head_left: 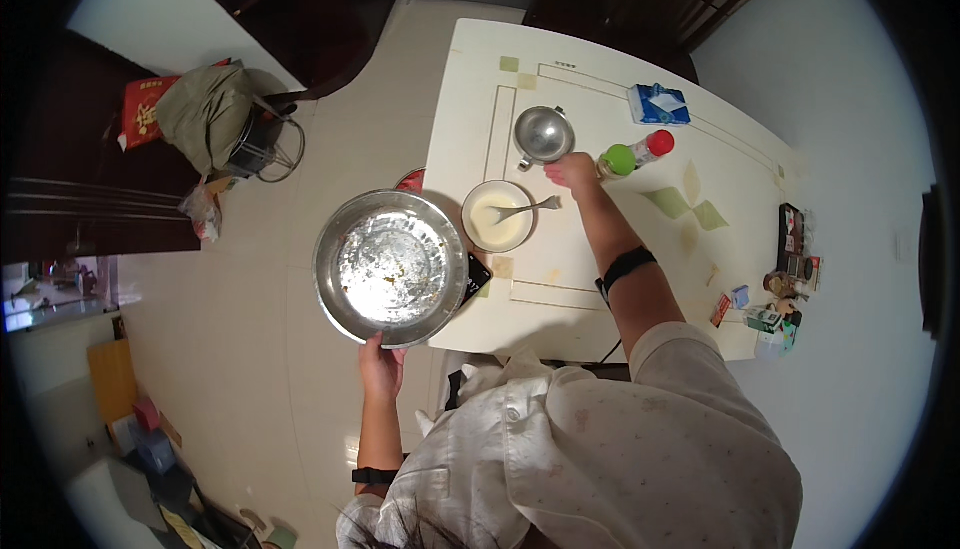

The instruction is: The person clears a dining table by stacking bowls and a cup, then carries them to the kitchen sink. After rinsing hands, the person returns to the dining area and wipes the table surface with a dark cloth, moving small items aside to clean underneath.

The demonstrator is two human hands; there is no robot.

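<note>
My left hand [380,364] grips the near rim of a large, shallow metal basin [347,316], its fingers closed there. The basin overhangs the table's left edge, and small bits are stuck on its shiny bottom. My right hand [574,172] is at the near-right rim of a small two-handled metal bowl [544,134], fingers closed against its edge; their exact hold is partly hidden. That bowl looks empty. Between the two vessels stands a white bowl [482,237] of pale, creamy liquid, with a grey spoon [527,208] resting in it.
The white table [610,294] bears a green-capped bottle [616,160], a red-capped bottle [657,144] and a blue tissue pack [659,105]. A black phone-like object [478,277] lies partly under the basin. Small packages [764,320] crowd the right edge. A bag [207,114] hangs over a chair at left.
</note>
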